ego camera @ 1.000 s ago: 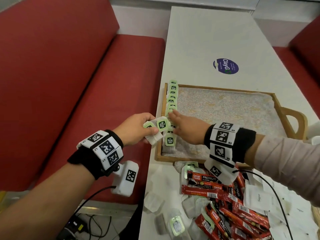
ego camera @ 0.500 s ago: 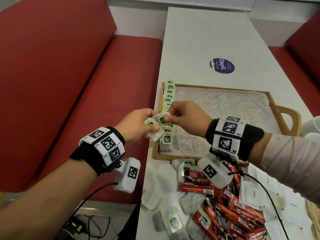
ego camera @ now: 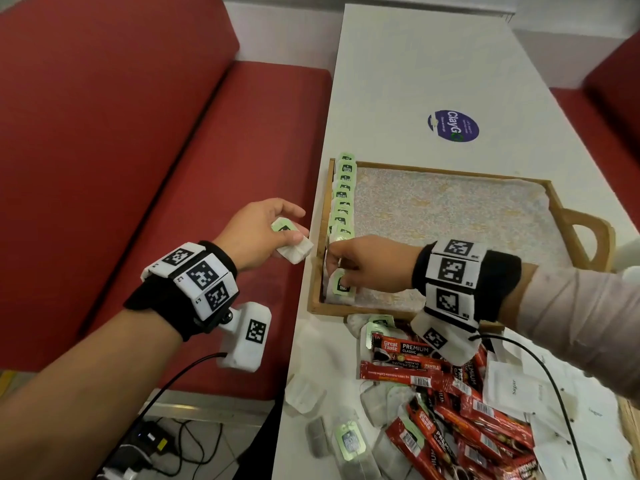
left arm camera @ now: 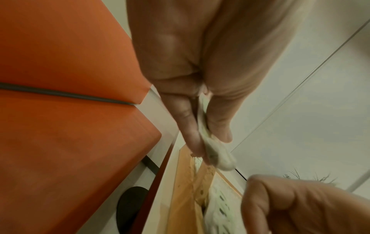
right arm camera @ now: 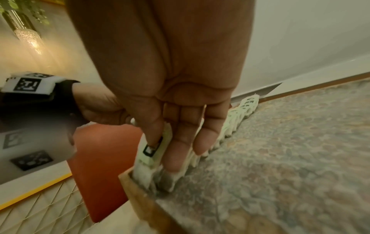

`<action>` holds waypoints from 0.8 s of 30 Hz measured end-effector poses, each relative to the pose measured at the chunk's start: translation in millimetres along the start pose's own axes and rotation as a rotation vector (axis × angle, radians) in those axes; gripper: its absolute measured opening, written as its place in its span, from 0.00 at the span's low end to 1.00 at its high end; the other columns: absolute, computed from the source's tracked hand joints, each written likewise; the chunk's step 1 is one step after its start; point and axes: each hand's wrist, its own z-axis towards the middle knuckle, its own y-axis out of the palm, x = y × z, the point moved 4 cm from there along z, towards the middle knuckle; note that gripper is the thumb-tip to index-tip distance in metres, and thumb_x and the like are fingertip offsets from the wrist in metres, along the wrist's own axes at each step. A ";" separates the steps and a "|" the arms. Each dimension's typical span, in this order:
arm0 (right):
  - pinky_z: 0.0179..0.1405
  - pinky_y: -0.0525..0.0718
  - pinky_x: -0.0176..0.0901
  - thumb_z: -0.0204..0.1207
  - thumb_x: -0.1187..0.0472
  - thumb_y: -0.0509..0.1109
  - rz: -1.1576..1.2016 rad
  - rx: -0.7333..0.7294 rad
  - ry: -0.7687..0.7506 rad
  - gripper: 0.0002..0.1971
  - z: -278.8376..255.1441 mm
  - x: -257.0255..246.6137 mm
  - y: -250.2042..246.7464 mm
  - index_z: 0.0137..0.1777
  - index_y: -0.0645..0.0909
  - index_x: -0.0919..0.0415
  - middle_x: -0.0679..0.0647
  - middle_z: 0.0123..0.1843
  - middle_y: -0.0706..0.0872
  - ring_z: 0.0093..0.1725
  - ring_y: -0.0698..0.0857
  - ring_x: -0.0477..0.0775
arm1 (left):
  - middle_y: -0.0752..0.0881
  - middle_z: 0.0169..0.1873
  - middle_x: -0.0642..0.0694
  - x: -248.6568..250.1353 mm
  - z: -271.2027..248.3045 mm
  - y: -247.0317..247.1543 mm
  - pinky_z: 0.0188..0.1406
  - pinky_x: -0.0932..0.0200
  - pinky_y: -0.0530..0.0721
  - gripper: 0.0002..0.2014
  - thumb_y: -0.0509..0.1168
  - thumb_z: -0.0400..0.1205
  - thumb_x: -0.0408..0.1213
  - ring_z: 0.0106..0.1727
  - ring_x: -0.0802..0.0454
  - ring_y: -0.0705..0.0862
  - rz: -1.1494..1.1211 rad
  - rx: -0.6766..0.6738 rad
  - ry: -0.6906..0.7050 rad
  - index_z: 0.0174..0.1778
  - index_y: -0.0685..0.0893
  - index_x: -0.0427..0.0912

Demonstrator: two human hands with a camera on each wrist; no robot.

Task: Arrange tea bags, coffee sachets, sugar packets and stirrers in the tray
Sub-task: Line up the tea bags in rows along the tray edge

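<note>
A wooden tray (ego camera: 429, 167) with a patterned liner lies on the white table. A row of green-tagged tea bags (ego camera: 344, 192) stands along its left wall. My right hand (ego camera: 349, 268) pinches one tea bag (ego camera: 341, 285) at the tray's near left corner, thumb on its tag (right arm camera: 150, 149), bag bottom touching the liner. My left hand (ego camera: 273, 230) hovers just left of the tray over the red bench and holds another tea bag (ego camera: 292, 240) between thumb and fingers (left arm camera: 210, 142).
Near the table's front lie red coffee sachets (ego camera: 450, 403), loose tea bags (ego camera: 349, 445) and white sugar packets (ego camera: 516, 389). A blue round sticker (ego camera: 453, 126) sits beyond the tray. The tray's handle (ego camera: 585, 233) sticks out right. Red bench (ego camera: 173, 168) at left.
My right hand took a tea bag from the left hand and lowered it to the tray's near left corner. The left hand drew slightly left, still holding a bag.
</note>
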 end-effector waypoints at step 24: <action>0.45 0.73 0.37 0.76 0.59 0.72 -0.112 0.034 -0.022 0.09 3.5 -3.1 -3.7 0.54 0.87 0.50 0.45 0.45 0.82 0.40 0.77 0.40 | 0.87 0.33 0.45 3.0 4.0 1.6 0.18 0.66 0.81 0.10 0.75 0.73 0.35 0.24 0.57 0.84 -0.045 0.081 -0.046 0.40 0.79 0.43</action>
